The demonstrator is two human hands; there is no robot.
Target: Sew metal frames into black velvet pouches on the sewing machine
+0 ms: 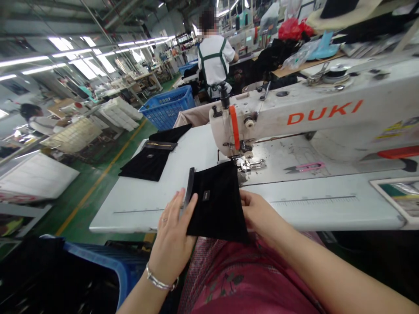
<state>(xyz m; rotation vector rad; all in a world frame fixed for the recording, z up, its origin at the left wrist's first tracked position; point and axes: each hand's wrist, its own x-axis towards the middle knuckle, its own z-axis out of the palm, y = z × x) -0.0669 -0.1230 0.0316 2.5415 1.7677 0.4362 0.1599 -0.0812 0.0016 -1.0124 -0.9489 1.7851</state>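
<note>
Left hand (172, 233) flat on the left edge of a black fabric piece (218, 205), fingers spread over a dark strip along that edge. Right hand (258, 213) at the right edge — fingertips tucked under the cloth. Far corner of the fabric just at the presser foot (244, 163) of a white sewing machine (314, 113) marked DUKI. Pink thread snips (306, 166) lying on the machine bed. Further left on the table (137, 205) — a stack of black pieces (149, 162). Blue basket (168, 107) beyond.
</note>
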